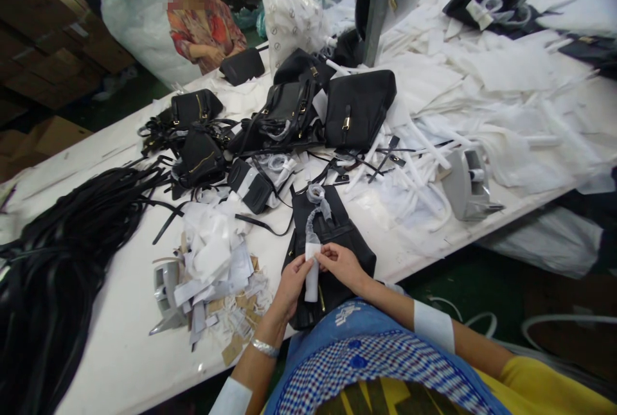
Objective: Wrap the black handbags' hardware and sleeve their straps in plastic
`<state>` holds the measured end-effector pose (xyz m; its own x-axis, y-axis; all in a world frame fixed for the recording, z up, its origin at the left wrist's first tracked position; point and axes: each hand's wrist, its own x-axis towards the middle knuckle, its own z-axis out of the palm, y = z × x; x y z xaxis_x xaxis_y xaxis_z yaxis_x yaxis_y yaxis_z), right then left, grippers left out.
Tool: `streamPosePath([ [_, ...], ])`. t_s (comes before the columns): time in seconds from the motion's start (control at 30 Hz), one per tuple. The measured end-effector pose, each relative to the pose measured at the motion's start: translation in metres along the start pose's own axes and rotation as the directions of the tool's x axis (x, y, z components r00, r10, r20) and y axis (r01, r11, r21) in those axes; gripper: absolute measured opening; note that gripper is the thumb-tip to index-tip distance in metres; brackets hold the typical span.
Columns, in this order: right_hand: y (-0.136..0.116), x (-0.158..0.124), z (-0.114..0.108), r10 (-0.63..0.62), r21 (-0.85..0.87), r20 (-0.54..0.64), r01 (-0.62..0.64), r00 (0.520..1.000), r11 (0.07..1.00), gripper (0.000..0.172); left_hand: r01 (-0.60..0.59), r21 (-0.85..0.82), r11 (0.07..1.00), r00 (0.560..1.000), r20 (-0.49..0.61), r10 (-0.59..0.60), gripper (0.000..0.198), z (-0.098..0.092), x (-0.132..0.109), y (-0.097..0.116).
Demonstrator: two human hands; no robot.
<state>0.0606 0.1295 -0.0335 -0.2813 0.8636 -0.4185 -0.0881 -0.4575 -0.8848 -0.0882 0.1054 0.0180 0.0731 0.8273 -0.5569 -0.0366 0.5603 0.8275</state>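
White wrap [312, 281] lies on blk bag [354, 245] at table [120, 331] edge, clear-wrapped strap [310, 223] running up from it. L hand [290, 284] pinches wrap's L side, thumb on top; R hand [343, 265] pinches R side, fingertips close tog. Paper pile [216, 261] + grey dispenser [167, 293] to L, blk straps [53, 261] far L. 2nd dispenser [465, 187] R. Other blk bags [361, 113] beyond, co-worker [209, 29] across.

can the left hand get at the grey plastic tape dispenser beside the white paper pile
Probably yes, but the left hand is on the narrow white wrapping strip, and the paper pile lies between that hand and the tape dispenser.
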Motion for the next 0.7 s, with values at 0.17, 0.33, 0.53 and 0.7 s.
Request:
streamPosePath([
  [0.17,0.000,-0.001,-0.002,-0.007,-0.078,0.039,0.010,0.999,0.997,0.028,-0.018,0.031,0.999,0.999,-0.042,0.019,0.042,0.001,0.001,-0.002],
  [0.33,-0.004,-0.001,-0.003,-0.060,-0.219,0.042,0.068,0.997,0.973,0.023,-0.052,0.052,0.997,0.999,-0.010,0.053,0.043,0.000,0.000,-0.004],
  [0.53,-0.014,0.000,-0.003,-0.192,-0.432,0.055,0.196,0.980,0.880,0.019,-0.107,0.055,0.993,0.992,0.070,0.103,0.048,-0.003,0.000,-0.003],
  [0.7,-0.016,0.001,-0.006,-0.224,-0.478,0.106,0.247,0.969,0.843,0.019,-0.134,0.130,0.982,0.991,0.047,0.129,0.044,-0.004,0.000,-0.007],
])
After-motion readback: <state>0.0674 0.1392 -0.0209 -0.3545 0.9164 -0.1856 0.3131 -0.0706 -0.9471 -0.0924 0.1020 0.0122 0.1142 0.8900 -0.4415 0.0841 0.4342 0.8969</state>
